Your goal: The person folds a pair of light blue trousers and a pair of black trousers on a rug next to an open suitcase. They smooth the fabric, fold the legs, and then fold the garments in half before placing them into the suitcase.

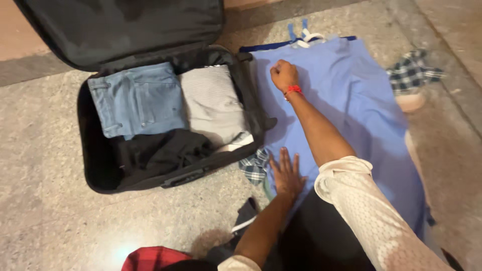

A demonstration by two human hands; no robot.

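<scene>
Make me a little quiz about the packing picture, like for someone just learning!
1. True or false: the open suitcase holds folded blue jeans.
2. Which hand lies flat near the checked cloth? A) left hand B) right hand
3. What colour is the band on the right wrist?

Key: 1. True; they lie beside a striped grey garment. 2. A; the left palm presses the edge of the light blue garment spread on the floor. 3. Red.
</scene>
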